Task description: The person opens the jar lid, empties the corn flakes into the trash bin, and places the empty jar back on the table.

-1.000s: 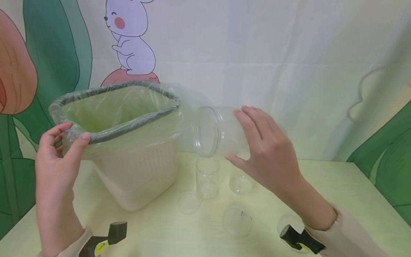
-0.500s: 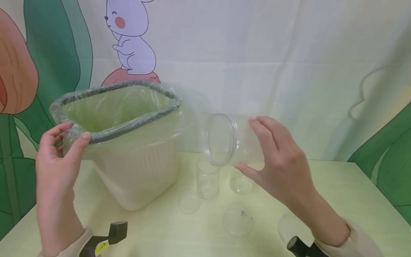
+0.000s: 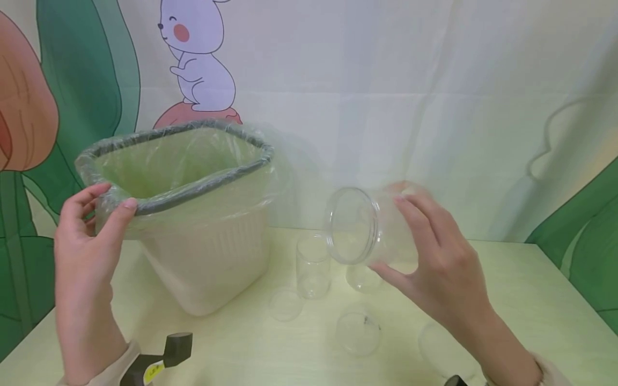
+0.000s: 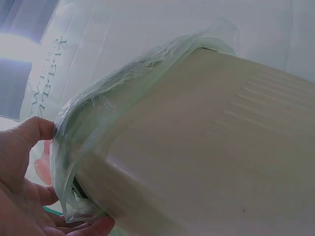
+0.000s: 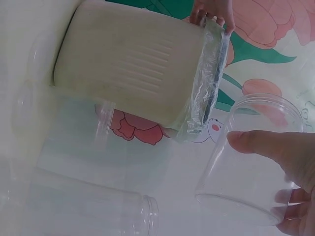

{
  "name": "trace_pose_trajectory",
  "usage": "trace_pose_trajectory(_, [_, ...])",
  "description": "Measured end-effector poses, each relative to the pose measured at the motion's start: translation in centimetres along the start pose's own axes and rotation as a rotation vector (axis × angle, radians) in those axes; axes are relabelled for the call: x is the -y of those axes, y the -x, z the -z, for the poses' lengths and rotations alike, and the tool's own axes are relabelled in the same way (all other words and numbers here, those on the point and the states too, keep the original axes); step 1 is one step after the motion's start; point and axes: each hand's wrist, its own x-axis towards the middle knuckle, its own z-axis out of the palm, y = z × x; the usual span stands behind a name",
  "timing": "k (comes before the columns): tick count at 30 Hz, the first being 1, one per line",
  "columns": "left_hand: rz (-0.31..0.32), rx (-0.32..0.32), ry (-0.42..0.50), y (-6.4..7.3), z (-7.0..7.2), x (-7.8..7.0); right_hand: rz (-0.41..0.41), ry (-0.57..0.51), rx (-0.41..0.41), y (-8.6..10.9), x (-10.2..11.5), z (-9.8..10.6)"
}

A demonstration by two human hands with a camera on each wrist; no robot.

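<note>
A beige trash bin (image 3: 212, 257) with a dark rim stands at the left, lined with a thin greenish plastic bag (image 4: 91, 113). My left hand (image 3: 92, 236) pinches the bag-covered rim at its near left corner, thumb in front. To the right of the bin, my right hand (image 3: 444, 257) holds a large clear plastic jar (image 3: 386, 230) in the air. The jar lies on its side, lidless, its mouth towards the bin. In the right wrist view, the thumb and fingers wrap the jar (image 5: 246, 167) from both sides, and nothing shows inside it.
Below the held jar stand a clear jar (image 3: 313, 273) and a second clear jar (image 3: 363, 277), partly hidden. Clear round lids lie in front: a small lid (image 3: 285, 304), a marked lid (image 3: 358, 333) and one near my right forearm (image 3: 502, 332). A printed curtain (image 3: 309, 64) hangs behind.
My right hand has drawn the jar to the right and down, farther from the bin. The left hand keeps its place on the rim.
</note>
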Motion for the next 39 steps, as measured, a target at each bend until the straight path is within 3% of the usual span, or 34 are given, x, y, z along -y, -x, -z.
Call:
trace_pose_trajectory(14, [-0.001,-0.004,0.005,0.1,0.0,0.0,-0.091,0.052,-0.004,2.6,-0.8,0.6])
trace_pose_trajectory(39, [0.001,-0.001,0.026,-0.1,0.0,0.0,-0.147,0.108,0.036,7.4,-3.2,1.0])
